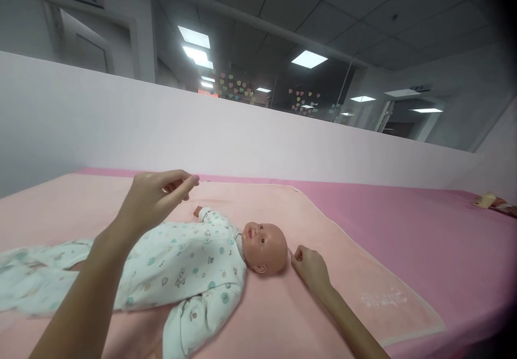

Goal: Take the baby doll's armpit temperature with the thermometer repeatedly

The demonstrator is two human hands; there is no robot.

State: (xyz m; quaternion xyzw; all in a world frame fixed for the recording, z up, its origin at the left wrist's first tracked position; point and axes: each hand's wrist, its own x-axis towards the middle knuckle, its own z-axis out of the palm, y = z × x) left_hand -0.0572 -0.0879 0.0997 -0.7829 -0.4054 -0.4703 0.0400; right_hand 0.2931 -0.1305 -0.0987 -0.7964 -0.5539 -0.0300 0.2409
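A baby doll [264, 247] lies on its back on a peach blanket [283, 316], its bald head to the right and its legs to the left. It wears a white sleepsuit [189, 262] with small green and grey prints. Above the doll's chest, my left hand [163, 195] is raised with thumb and fingers pressed together; whatever may be between them is too small to name. My right hand [311, 266] rests beside the top of the doll's head, its fingers closed at a small, thin thing I cannot make out.
The blanket lies over a pink mat [396, 230]. A low white wall [242, 138] runs along the back, with a window above it. A small yellowish object [486, 200] lies at the far right edge.
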